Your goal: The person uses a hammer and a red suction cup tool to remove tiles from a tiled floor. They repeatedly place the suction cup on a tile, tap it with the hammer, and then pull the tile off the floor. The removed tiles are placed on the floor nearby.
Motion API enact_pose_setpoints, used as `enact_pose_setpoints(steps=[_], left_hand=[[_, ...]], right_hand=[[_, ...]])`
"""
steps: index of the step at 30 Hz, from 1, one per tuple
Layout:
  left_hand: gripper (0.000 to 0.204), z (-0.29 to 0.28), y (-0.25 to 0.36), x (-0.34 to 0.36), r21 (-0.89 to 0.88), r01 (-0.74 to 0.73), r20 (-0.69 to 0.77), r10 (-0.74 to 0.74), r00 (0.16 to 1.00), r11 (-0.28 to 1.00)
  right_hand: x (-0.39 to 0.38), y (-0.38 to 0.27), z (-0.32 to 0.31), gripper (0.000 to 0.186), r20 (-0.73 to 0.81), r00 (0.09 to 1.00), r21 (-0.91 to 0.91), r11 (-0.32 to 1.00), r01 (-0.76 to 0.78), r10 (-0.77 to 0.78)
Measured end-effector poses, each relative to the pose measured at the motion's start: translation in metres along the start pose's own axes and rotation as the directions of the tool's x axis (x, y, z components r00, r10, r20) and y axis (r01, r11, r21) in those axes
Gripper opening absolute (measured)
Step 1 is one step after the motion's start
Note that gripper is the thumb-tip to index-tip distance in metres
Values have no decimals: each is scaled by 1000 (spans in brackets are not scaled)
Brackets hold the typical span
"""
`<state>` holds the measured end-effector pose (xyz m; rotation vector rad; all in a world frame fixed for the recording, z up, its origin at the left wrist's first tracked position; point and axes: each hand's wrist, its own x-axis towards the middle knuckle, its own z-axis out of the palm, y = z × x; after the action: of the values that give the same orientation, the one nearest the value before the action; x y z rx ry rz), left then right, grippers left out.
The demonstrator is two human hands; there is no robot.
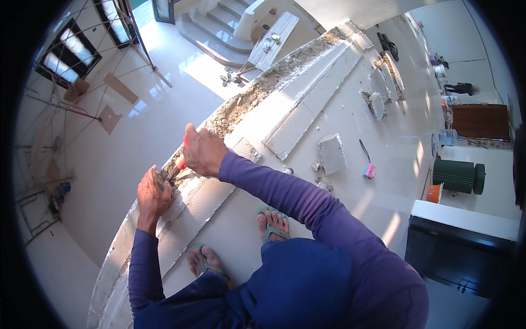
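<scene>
On the ledge (282, 104): right hand (205, 152) gripping a red handle (181, 162), seemingly for control | its 8 o'clock: left hand (154, 194), fingers curled, grip unclear, perhaps bracing | 1 o'clock: rubble (246, 102) lining the rim | 3 o'clock: slab (332, 154), then tape measure (370, 171), perhaps set within reach
</scene>
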<state>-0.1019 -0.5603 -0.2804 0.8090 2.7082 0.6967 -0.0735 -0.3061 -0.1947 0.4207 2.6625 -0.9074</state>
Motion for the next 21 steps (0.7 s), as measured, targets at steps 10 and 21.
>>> enact_pose_setpoints(steps=[10, 21], left_hand=[[47, 6, 2, 5, -41, 2, -53, -5, 999, 999], [44, 4, 3, 2, -73, 20, -76, -26, 997, 997]], right_hand=[[68, 92, 39, 25, 116, 926, -212, 902, 377, -360], [-10, -24, -6, 42, 12, 1000, 86, 996, 7, -8]])
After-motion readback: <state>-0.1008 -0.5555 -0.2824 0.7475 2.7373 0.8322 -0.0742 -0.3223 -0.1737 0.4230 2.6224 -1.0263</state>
